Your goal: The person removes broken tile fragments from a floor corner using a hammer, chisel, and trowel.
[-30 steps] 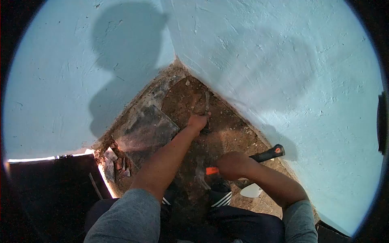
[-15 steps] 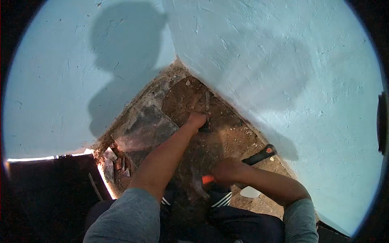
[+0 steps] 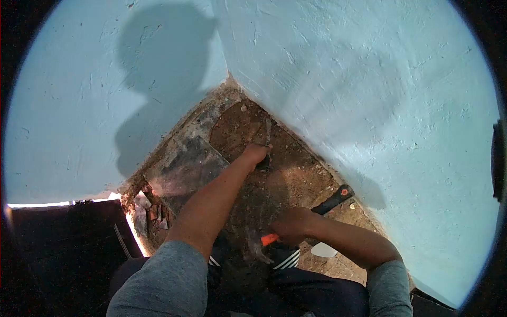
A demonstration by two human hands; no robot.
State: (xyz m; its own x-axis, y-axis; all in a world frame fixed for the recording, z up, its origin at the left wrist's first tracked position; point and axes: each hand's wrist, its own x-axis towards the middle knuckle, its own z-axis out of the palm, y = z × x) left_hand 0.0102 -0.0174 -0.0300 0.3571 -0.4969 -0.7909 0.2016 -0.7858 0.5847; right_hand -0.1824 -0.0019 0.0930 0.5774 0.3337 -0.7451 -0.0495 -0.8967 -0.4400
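Observation:
In the head view, my left hand (image 3: pixel 256 154) is closed round a chisel whose narrow metal blade (image 3: pixel 268 127) lies towards the wall corner, over bare brown soil. Part of its dark handle shows below my fist. My right hand (image 3: pixel 291 225) grips a hammer (image 3: pixel 334 201) with an orange and black handle, close to my body. Its metal head (image 3: pixel 257 248), somewhat blurred, is at the lower left of that hand, above my feet and apart from the chisel. My fingers hide the middle of the hammer handle.
Light blue walls (image 3: pixel 327 79) meet at the corner ahead. A grey slab (image 3: pixel 187 164) lies left of the soil (image 3: pixel 232 127). Broken rubble (image 3: pixel 153 214) sits by the dark panel (image 3: pixel 68 238). A white piece (image 3: pixel 323 250) lies beside my right foot.
My right hand and the hammer have shifted slightly, and the hand shows less motion blur. My left hand stays on the chisel at nearly the same spot. The whole view has shifted a little.

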